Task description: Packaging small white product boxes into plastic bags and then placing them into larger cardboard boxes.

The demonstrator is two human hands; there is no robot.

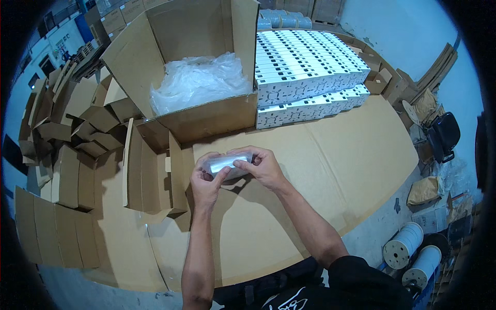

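- The left hand (204,183) and the right hand (264,168) both pinch one shiny packet (227,162), the thumbs on it.
- This packet is between the hands, above the surface (351,150).
- Left of the hands stands a carton (135,173).
- Ahead is a big box (217,114), with plastic (201,82) inside.
- Ahead to the right, white boxes (305,64) are stacked.

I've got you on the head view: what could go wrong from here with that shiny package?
The shiny package might slip: its wrap looks smooth, and only the left hand and right hand seem to hold it.
The left hand could also bump the open carton just to its left.
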